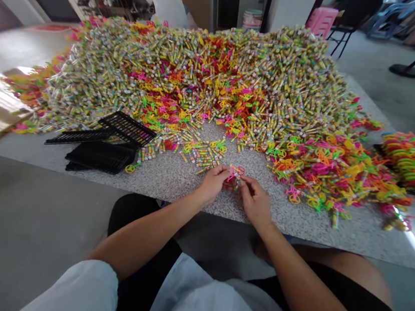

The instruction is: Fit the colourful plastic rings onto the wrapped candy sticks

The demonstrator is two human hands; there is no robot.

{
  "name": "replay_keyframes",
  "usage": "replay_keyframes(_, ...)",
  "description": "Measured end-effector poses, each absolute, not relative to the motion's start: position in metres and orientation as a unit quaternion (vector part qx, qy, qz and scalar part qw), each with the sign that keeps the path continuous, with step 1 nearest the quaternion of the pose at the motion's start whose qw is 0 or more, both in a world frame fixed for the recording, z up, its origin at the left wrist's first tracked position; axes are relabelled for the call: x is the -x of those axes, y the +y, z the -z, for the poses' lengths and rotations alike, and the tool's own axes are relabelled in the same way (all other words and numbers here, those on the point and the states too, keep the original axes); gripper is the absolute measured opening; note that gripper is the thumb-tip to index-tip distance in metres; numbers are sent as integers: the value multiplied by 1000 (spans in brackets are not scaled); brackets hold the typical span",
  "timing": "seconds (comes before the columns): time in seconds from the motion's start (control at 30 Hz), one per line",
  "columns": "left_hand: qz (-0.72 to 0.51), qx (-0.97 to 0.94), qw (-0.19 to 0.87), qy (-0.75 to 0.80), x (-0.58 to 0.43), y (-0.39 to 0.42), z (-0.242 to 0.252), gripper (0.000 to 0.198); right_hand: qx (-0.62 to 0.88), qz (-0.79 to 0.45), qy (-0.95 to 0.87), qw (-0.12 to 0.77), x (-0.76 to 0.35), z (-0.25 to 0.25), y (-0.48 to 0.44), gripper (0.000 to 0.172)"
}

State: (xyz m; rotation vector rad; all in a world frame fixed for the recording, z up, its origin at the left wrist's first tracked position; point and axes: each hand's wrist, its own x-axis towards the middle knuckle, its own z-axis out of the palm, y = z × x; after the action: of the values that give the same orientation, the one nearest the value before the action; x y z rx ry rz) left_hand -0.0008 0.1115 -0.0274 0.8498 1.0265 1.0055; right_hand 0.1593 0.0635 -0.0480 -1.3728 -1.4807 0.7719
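Close to the table's front edge, my left hand (214, 182) pinches a small pink plastic toy (232, 171) with a wheel-like ring. My right hand (256, 202) is closed at the toy's right side, thumb and forefinger pressed together on it. The fingers partly cover the toy, and its finer details are too small to make out. Just beyond my hands lie short printed tubes (203, 156) with yellow, white-capped bodies. A yellow ringed piece (218, 146) rests among them.
A big heap of printed tubes (296, 80) and bright plastic pieces spans the table (163, 178). Black slotted trays (103, 155) are stacked at left. More toys pile up at right (327, 165), beside a neatly packed row (414, 161). Pink stools (321, 22) stand behind.
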Motion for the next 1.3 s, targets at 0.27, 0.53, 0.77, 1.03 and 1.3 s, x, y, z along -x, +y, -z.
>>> replay_keyframes(0.27,-456,-401,649,459,2,112,32,30,549,-394,-571,466,-159,46,66,37)
replay_keyframes(0.53,-471,-397,633,470,-2,112,36,27,541,-430,-583,426,-165,41,70,42)
replay_keyframes(0.77,-477,-389,628,477,-6,109,37,22,541,-381,-609,436,-160,46,64,40)
replay_keyframes(1.03,-419,-392,700,424,0,118,23,39,560,-436,-493,503,-161,31,76,45)
replay_keyframes(1.3,-338,-473,710,397,3,110,25,39,539,-497,-408,545,-158,44,75,47)
